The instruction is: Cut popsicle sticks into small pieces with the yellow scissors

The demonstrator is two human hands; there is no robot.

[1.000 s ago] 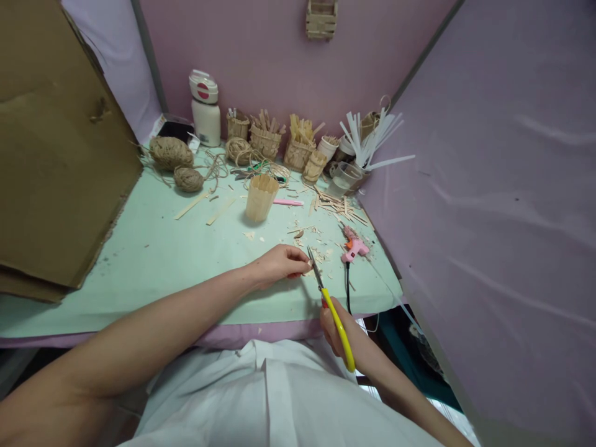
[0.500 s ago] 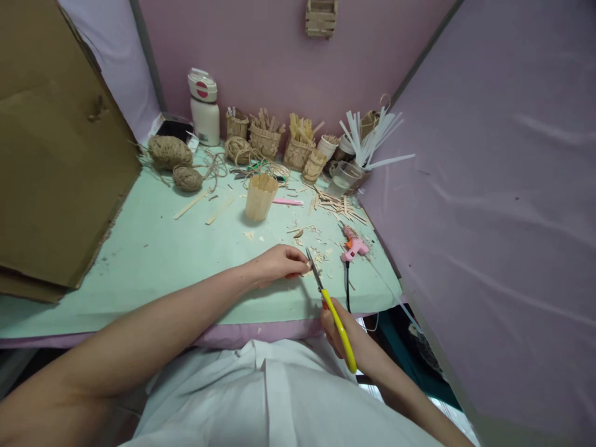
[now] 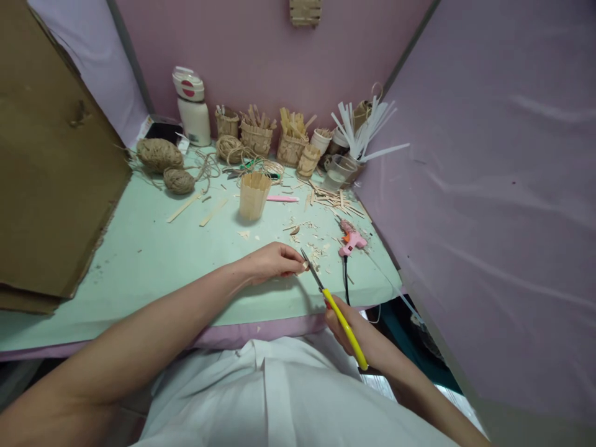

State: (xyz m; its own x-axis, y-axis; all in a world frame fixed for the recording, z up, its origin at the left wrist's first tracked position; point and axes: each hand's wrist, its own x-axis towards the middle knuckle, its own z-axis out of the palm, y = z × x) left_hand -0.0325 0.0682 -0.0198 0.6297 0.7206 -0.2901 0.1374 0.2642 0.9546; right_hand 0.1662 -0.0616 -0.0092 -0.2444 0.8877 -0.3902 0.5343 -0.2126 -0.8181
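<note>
Near the front of the table my left hand (image 3: pixel 279 259) pinches a small pale wood piece (image 3: pixel 305 265), mostly hidden by the fingertips. My right hand (image 3: pixel 347 323) is wrapped round the yellow handle of a pair of scissors (image 3: pixel 344 329). Their blades point up and left, at the wood piece beside my left fingertips. Pale wood shavings (image 3: pixel 317 251) lie scattered just beyond the blades. Further back stands a cup made of upright thin wood strips (image 3: pixel 254 197), with a pink pen-like tool (image 3: pixel 283 198) beside it.
A pink glue gun (image 3: pixel 352 241) with a black cord lies at the right. Twine balls (image 3: pixel 159 155), a white bottle (image 3: pixel 194 115), stick-filled baskets (image 3: pixel 292 149) and white glue sticks (image 3: pixel 361 133) line the back. Large cardboard (image 3: pixel 51 161) stands at the left.
The view has shifted slightly, so the table items sit a little further left. My left hand still pinches the wood piece, and the scissors remain in my right hand beside it.
</note>
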